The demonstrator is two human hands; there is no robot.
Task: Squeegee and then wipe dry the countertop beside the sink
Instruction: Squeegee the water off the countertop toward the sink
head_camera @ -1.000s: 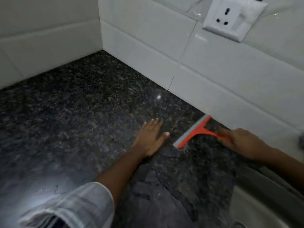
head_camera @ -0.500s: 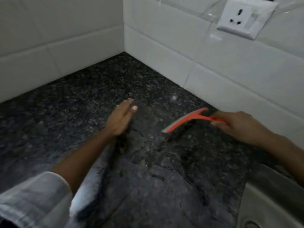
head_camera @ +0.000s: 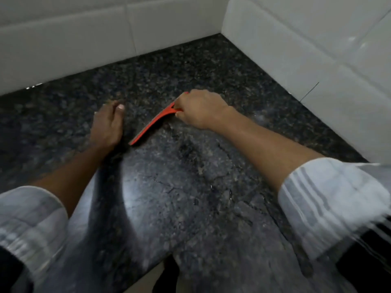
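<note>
I see my right hand (head_camera: pixel 200 108), gripping the orange plastic squeegee (head_camera: pixel 153 125) w/ blade on the dark speckled granite countertop (head_camera: pixel 190 187), has swung away from the back wall. Left hand (head_camera: pixel 108 125) flat, fingers together, beside blade. Squeegeeing ongoing; wipe pending.

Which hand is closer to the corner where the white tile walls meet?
Right. The right hand, gripping the orange plastic squeegee, lies nearer the corner of the white tile walls; the left hand rests flat farther left.
</note>
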